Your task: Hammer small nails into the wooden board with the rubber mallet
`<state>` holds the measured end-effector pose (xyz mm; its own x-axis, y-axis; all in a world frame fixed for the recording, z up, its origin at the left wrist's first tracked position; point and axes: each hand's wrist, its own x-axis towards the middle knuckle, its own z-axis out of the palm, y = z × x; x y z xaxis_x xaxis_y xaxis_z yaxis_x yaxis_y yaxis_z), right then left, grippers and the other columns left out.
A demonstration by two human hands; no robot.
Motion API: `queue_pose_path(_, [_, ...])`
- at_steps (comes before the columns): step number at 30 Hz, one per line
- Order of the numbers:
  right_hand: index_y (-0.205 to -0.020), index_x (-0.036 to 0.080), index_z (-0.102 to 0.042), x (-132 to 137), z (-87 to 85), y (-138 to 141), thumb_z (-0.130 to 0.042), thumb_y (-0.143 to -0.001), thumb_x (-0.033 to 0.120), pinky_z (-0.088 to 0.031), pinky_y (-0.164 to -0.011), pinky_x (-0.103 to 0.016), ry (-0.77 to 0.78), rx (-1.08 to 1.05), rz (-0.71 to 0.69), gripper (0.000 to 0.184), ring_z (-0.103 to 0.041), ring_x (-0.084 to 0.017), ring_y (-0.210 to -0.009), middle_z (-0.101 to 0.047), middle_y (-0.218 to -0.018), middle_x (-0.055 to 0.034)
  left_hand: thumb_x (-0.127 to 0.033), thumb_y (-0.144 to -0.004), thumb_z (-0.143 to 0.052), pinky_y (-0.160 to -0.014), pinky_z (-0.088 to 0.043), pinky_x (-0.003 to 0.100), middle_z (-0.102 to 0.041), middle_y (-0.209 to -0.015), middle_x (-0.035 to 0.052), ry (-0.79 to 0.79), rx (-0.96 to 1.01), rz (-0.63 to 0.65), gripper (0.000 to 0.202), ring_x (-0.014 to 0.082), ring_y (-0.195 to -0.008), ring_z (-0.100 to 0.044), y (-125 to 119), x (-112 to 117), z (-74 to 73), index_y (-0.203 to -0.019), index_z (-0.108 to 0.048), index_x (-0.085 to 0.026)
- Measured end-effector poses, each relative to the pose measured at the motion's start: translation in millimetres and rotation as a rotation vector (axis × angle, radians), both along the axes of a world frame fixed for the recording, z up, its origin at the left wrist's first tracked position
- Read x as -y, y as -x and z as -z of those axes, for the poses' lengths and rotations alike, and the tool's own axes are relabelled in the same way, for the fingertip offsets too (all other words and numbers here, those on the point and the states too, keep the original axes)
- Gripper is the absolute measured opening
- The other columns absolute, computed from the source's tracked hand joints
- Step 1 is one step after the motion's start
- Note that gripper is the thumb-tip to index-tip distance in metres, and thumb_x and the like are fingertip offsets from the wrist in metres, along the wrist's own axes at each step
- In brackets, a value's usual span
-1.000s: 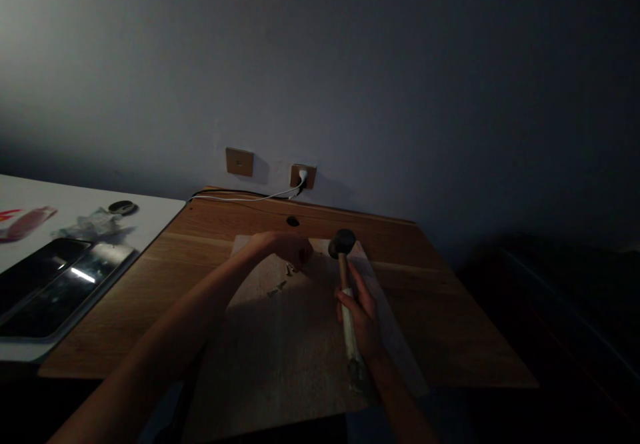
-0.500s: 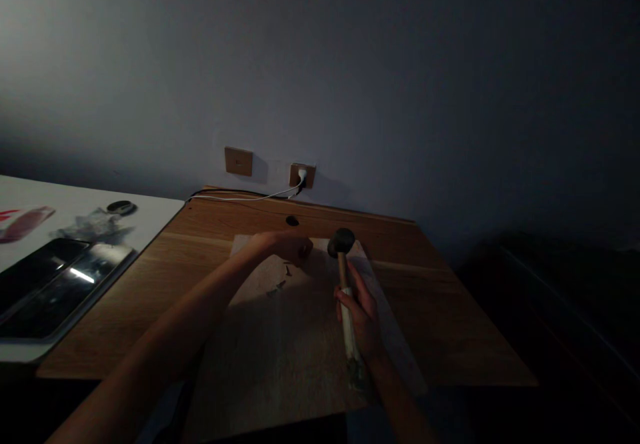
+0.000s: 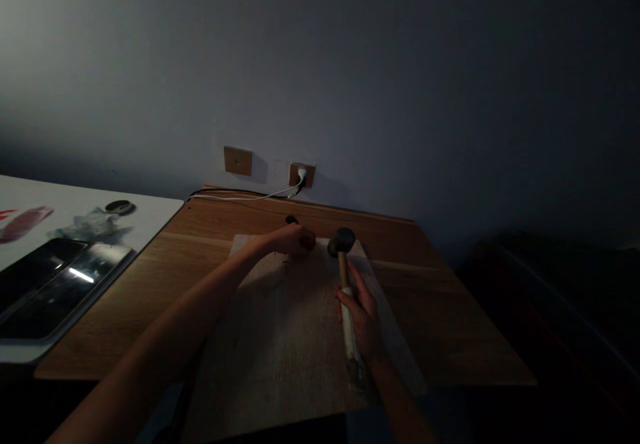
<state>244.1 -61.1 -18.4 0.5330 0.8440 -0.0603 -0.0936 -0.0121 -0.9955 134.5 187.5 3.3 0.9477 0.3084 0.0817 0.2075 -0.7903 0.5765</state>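
Observation:
My right hand (image 3: 365, 311) is wrapped round the handle of a mallet (image 3: 343, 267). Its dark, round head points away from me, and the pale handle is worn and stained at the near end. Toward the far edge of a light wooden board (image 3: 280, 344), my left hand (image 3: 295, 239) is curled with its fingers closed. Whatever may be inside those fingers is hidden from me. A tiny speck lies on the board just below the left hand, too small to name. The mallet head is to the right of the left hand, apart from it.
Under the board is a brown wooden table (image 3: 425, 297). A white surface (image 3: 155, 205) to the left bears a dark glossy panel (image 3: 55, 291), crumpled clear plastic (image 3: 95, 224) and a round dark item (image 3: 120, 207). Cables run from a wall socket (image 3: 302, 175).
My left hand has shifted slightly up toward the board's far edge. The small dark fragments that lay on the board below it no longer show there. The right hand and mallet stay put.

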Motion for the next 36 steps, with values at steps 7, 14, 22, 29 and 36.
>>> queue_pose_path(7, [-0.154,0.024,-0.045,1,-1.2,1,-0.074,-0.080,0.039,-0.040,-0.046,-0.024,0.006,0.012,0.006,0.081,-0.048,-0.011,-0.053,-0.064,-0.081,0.0010,-0.012,-0.070,-0.068,-0.067,-0.045,0.020,-0.070,-0.081,0.0000,0.052,0.053,-0.063,0.016,0.0135,-0.074,-0.063,5,3,14.7,-0.086,-0.070,-0.014])
queue_pose_path(14, [-0.154,0.025,-0.046,1,-6.5,7,-0.073,-0.079,0.038,-0.041,-0.046,-0.023,-0.005,0.000,-0.030,0.080,-0.049,-0.011,-0.053,-0.064,-0.079,0.0016,-0.018,-0.074,-0.069,-0.078,-0.048,0.024,-0.072,-0.090,0.0021,0.045,0.126,-0.115,0.020,0.0160,-0.081,-0.065,11,9,29.7,-0.094,-0.072,-0.015])
queue_pose_path(22, [-0.153,0.027,-0.047,-8,-3.1,17,-0.070,-0.082,0.035,-0.042,-0.046,-0.022,-0.027,-0.035,-0.100,0.076,-0.048,-0.009,-0.053,-0.062,-0.085,0.0023,-0.025,-0.076,-0.074,-0.077,-0.047,0.024,-0.070,-0.098,0.0066,-0.062,0.136,-0.132,0.022,0.0173,-0.085,-0.064,7,4,37.5,-0.096,-0.073,-0.015])
queue_pose_path(29, [-0.153,0.029,-0.047,-5,0.4,21,-0.070,-0.084,0.036,-0.042,-0.047,-0.022,-0.019,0.004,-0.128,0.073,-0.049,-0.009,-0.053,-0.064,-0.089,0.0016,-0.016,-0.076,-0.069,-0.070,-0.045,0.021,-0.069,-0.088,0.0041,0.012,0.141,-0.149,0.019,0.0139,-0.076,-0.062,9,4,38.0,-0.093,-0.077,-0.015])
queue_pose_path(36, [-0.155,0.026,-0.043,-7,6.0,19,-0.069,-0.084,0.036,-0.042,-0.048,-0.023,0.015,0.020,-0.152,0.077,-0.048,-0.010,-0.054,-0.060,-0.084,0.0027,-0.019,-0.075,-0.071,-0.070,-0.045,0.022,-0.070,-0.086,0.0027,0.039,0.136,-0.128,0.021,0.0137,-0.073,-0.061,9,3,40.4,-0.094,-0.078,-0.014])
